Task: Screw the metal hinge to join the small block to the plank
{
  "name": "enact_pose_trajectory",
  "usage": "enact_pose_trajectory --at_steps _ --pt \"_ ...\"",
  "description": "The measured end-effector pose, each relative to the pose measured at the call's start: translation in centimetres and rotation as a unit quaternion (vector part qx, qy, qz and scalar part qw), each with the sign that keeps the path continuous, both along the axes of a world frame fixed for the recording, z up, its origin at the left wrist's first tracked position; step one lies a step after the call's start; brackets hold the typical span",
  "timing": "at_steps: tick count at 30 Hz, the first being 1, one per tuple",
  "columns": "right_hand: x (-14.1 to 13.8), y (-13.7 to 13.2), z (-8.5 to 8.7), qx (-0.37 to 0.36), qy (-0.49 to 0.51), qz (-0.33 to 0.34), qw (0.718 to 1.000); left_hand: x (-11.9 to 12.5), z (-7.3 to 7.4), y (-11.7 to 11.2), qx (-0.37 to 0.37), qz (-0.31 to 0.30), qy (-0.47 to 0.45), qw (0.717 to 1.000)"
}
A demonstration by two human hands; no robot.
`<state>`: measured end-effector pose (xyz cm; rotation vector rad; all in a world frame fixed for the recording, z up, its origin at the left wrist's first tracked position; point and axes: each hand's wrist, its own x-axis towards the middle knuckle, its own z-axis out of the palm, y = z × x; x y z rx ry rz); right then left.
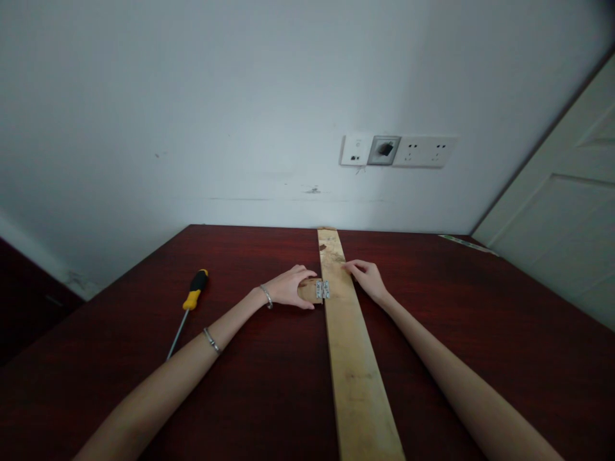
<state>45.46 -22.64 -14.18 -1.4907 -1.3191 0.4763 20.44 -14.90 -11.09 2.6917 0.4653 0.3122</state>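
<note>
A long pale wooden plank (354, 358) lies on the dark red table, running from the near edge toward the wall. Against its left side sits a small wooden block (307, 291), joined to the plank by a metal hinge (323, 289) that lies flat across both. My left hand (288, 287) wraps round the block, thumb on the near side and fingers on the far side. At the plank's right edge, slightly farther off, my right hand (368, 276) is closed in a pinch. Its fingertips touch or hover over the wood; anything between them is too small to make out.
A screwdriver (195, 291) with a yellow and black handle lies left of my left forearm, its shaft tip hidden. A thin patterned strip (468, 244) rests at the table's far right corner. Wall sockets (425, 152) are behind the table; a white door (571, 192) stands right.
</note>
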Motion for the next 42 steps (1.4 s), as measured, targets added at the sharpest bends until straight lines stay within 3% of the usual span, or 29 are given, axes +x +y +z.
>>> enact_pose_trajectory --at_steps 18,21,24,28,31,34,37,42 --pt "0.1 -0.1 0.2 0.002 0.040 -0.017 0.999 -0.1 0.0 0.2 -0.015 0.007 0.007 1.000" --pt "0.3 -0.1 0.1 0.002 0.041 -0.016 0.999 -0.4 0.7 0.3 -0.028 0.015 -0.012 0.999" --pt "0.7 0.2 -0.3 0.003 0.045 -0.018 0.999 -1.3 2.4 0.7 -0.004 0.038 -0.064 0.997" --pt "0.9 0.4 -0.6 0.007 0.049 -0.020 0.999 -4.2 5.6 1.9 0.048 0.088 -0.104 0.990" --pt "0.8 0.3 -0.7 0.009 0.050 -0.019 0.999 -7.7 8.0 3.2 0.080 0.175 -0.061 0.979" --pt "0.5 0.1 -0.6 0.011 0.045 -0.017 0.999 -11.8 9.6 4.6 0.108 0.294 -0.005 0.950" --pt "0.4 -0.1 -0.6 0.011 0.035 -0.010 0.999 -15.8 10.2 5.5 0.106 0.390 0.049 0.914" --pt "0.3 -0.4 -0.7 0.006 0.028 -0.009 1.000 -20.7 9.3 5.3 0.090 0.456 0.103 0.879"
